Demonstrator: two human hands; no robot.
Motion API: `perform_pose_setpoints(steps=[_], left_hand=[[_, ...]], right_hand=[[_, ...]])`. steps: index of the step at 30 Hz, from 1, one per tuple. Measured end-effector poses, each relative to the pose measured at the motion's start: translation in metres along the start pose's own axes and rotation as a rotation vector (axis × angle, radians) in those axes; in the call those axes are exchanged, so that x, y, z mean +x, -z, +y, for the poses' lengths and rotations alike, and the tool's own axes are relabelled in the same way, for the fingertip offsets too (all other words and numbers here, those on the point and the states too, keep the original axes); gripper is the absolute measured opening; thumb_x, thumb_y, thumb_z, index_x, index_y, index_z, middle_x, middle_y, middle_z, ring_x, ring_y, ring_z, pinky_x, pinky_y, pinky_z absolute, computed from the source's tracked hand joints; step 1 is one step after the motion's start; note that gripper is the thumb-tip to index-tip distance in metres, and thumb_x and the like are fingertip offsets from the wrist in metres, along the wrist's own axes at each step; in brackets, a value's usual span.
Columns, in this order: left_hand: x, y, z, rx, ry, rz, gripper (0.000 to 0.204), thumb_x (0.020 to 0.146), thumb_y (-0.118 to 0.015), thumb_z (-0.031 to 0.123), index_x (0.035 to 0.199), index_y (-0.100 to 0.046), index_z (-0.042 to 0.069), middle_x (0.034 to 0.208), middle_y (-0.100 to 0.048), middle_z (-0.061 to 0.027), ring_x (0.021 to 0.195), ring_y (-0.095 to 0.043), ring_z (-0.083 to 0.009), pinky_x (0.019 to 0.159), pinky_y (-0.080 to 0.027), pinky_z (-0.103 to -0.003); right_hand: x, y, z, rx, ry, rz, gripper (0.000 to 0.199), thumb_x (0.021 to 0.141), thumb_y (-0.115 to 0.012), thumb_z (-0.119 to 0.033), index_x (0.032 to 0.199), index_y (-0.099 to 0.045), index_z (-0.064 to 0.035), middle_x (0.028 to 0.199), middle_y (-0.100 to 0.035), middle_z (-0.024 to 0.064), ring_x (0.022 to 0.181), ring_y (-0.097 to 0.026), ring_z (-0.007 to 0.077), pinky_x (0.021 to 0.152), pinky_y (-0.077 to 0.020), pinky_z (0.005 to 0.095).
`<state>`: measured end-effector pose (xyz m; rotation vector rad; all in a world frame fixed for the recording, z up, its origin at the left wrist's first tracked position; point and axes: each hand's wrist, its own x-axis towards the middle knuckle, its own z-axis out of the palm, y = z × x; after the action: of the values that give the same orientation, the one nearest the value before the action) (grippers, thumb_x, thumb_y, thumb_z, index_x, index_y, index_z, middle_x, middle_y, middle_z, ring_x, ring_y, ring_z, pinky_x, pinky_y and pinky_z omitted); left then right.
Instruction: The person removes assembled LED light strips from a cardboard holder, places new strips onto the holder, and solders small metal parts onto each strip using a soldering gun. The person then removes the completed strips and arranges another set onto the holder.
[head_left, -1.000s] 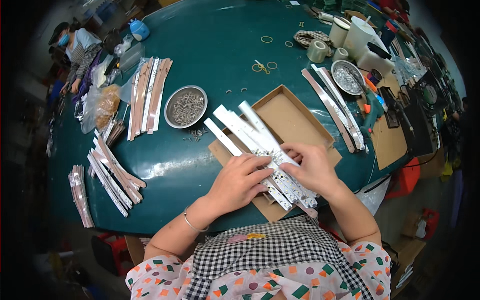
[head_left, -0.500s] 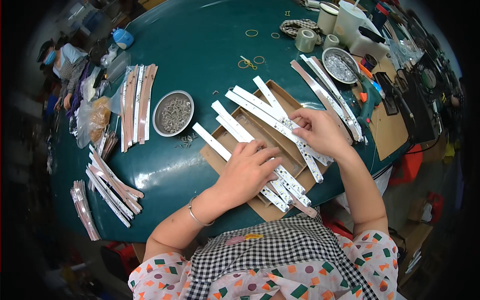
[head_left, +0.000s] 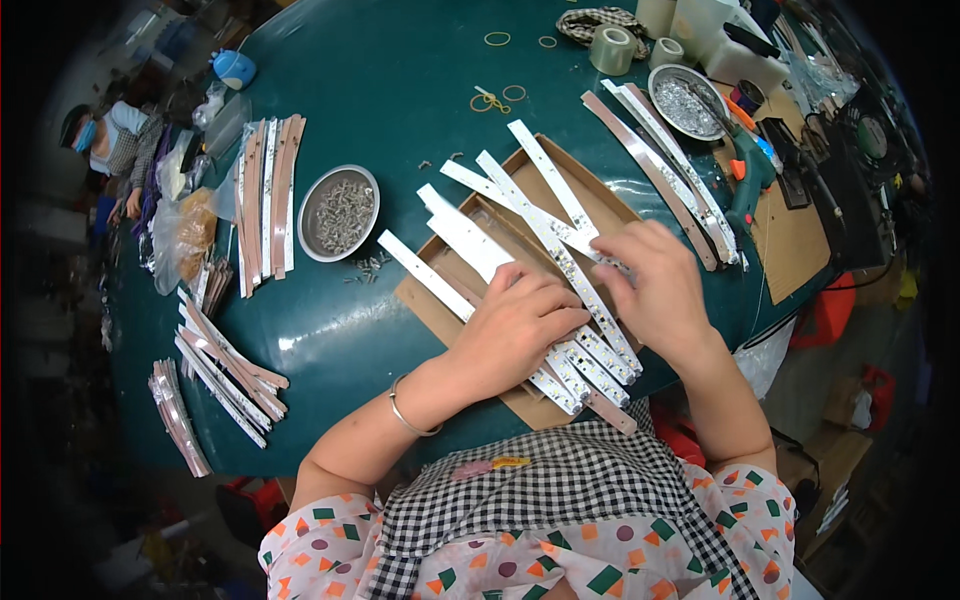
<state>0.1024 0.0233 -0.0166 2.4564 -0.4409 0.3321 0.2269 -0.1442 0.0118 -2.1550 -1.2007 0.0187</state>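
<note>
Several white LED strips point(head_left: 450, 230) dotted with small components lie fanned across a shallow cardboard box point(head_left: 600, 195). Over the nearer strips, my left hand point(head_left: 525, 325) is closed, its bent fingers pressing down on them; its fingertips are partly hidden. My right hand point(head_left: 660, 285) has thumb and forefinger closed at the near right end of a slanting LED strip point(head_left: 470, 178). Another LED strip point(head_left: 545, 240) crosses over that one, running down between my hands. From beneath the nearer strips sticks out the end of a pinkish-brown strip point(head_left: 610, 412).
A metal bowl of small screw-like parts point(head_left: 340, 215) stands left of the box, some spilled beside it. Bundled strips point(head_left: 268, 200) lie farther left, others point(head_left: 665, 170) at right. A second bowl point(head_left: 690, 100), tape rolls point(head_left: 612, 50) and a green glue gun point(head_left: 748, 180) sit at far right.
One LED strip has shifted left and now slants steeply between my hands. My right hand has turned and moved slightly nearer me. The left stays over the strips, slightly farther right.
</note>
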Motion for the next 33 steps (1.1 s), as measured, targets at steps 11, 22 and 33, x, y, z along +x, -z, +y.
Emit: perform_pose_setpoints(steps=[11, 22, 33], left_hand=[[0.006, 0.010, -0.001, -0.058, 0.014, 0.087, 0.030, 0.071, -0.074, 0.001, 0.100, -0.069, 0.009, 0.104, -0.067, -0.0034, 0.092, -0.061, -0.0264, 0.088, -0.045, -0.041], [0.039, 0.011, -0.025, 0.129, 0.050, 0.010, 0.030, 0.080, -0.070, 0.005, 0.110, -0.066, 0.008, 0.109, -0.066, -0.0040, 0.108, -0.057, -0.0254, 0.090, -0.037, -0.041], [0.071, -0.001, -0.045, -0.164, 0.062, -0.099, 0.012, 0.080, -0.070, 0.000, 0.091, -0.069, 0.006, 0.085, -0.063, -0.0065, 0.081, -0.060, -0.0232, 0.079, -0.043, -0.036]], right_hand=[[-0.001, 0.014, -0.002, 0.096, -0.202, -0.123, 0.021, 0.075, -0.076, -0.007, 0.094, -0.069, -0.0018, 0.088, -0.065, 0.0153, 0.077, -0.065, 0.0348, 0.069, -0.0507, 0.0422], [-0.040, 0.021, 0.001, 0.125, -0.362, 0.091, 0.015, 0.080, -0.074, -0.009, 0.087, -0.064, 0.0003, 0.076, -0.064, 0.0107, 0.065, -0.064, 0.0222, 0.061, -0.0499, 0.0334], [-0.066, 0.028, 0.031, 0.898, -0.735, 0.068, 0.029, 0.079, -0.070, 0.010, 0.103, -0.055, 0.0016, 0.085, -0.063, 0.0050, 0.067, -0.062, 0.0080, 0.056, -0.0520, 0.0215]])
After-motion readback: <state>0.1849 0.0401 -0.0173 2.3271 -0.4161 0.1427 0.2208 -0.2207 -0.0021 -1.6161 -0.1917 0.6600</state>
